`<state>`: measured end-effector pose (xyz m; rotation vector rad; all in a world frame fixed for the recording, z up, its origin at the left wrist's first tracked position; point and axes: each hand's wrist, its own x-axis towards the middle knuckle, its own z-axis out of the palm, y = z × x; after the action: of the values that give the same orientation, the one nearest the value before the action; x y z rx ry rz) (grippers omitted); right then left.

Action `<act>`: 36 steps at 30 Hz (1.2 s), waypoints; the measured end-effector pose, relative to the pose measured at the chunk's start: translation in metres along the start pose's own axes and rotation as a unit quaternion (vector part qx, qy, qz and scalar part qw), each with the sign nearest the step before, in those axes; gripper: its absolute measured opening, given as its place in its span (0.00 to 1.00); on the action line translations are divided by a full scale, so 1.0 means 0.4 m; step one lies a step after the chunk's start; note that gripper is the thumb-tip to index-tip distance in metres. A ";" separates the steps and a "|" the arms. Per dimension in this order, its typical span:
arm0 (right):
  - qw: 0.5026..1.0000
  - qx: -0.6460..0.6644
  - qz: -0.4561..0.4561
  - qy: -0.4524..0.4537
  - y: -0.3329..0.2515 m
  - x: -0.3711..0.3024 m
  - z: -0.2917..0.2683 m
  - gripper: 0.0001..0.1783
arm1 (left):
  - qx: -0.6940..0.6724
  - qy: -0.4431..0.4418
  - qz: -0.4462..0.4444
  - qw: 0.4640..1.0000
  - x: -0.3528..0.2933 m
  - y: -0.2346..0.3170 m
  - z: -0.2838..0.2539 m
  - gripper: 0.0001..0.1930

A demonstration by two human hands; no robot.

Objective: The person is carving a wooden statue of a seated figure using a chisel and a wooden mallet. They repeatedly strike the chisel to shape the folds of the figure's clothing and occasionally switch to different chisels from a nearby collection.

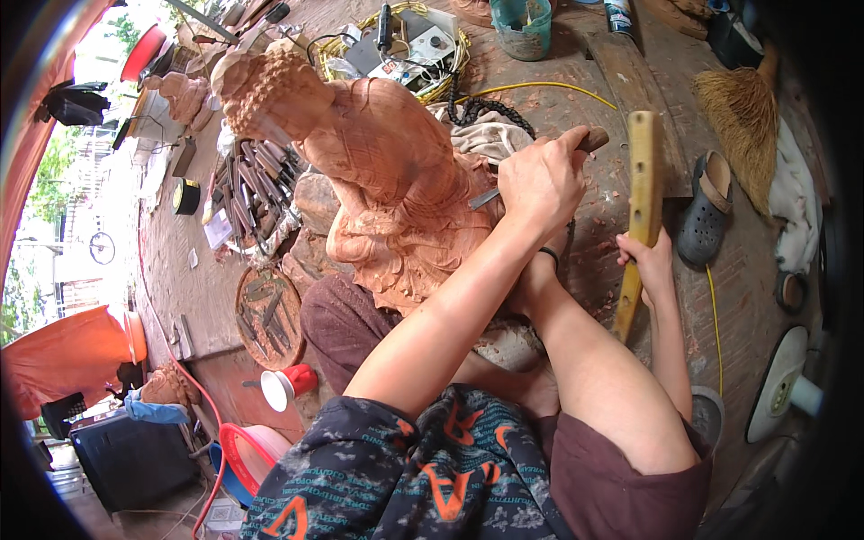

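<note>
A reddish carved wooden figure (387, 153), bent forward with knobbly curls on its head, stands in front of me between my legs. My left hand (543, 180) is closed round a chisel (484, 198); its metal blade points at the figure's right-hand side, and its wooden handle end sticks out beyond my fingers. To the right, my right hand (650, 258) grips a long yellowish wooden mallet (642, 180) with dents along its face. The mallet is held upright, apart from the chisel. My right leg (603, 369) hides part of the right forearm's surroundings.
Many chisels (261, 184) lie heaped left of the figure, near a round basket (270, 315) of blades. A red-and-white cup (288, 387) lies nearby. Behind are a control box (430, 45) with coiled cable and a greenish tub (522, 27). Rightward lie a clog (705, 209) and a broom (738, 121).
</note>
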<state>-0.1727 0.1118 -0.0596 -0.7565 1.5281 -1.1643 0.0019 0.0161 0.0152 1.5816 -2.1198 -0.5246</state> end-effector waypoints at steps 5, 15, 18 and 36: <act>0.988 -0.140 0.000 -0.062 0.011 0.013 -0.022 0.29 | 0.013 0.006 0.003 1.000 -0.004 -0.005 -0.006 0.16; 1.000 -0.018 0.000 0.025 -0.018 0.009 -0.002 0.27 | -0.038 0.063 0.022 0.997 -0.006 -0.002 -0.019 0.16; 0.991 -0.115 -0.066 -0.028 -0.052 -0.003 -0.007 0.27 | -0.046 0.076 0.016 0.996 -0.005 -0.001 -0.028 0.16; 0.996 0.080 -0.025 0.021 -0.075 -0.019 -0.006 0.36 | -0.086 0.045 0.054 0.994 -0.013 0.015 -0.023 0.16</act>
<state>-0.1760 0.1092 -0.0287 -0.6698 1.4378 -1.3299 0.0035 0.0226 0.0256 1.3630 -2.0229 -0.5717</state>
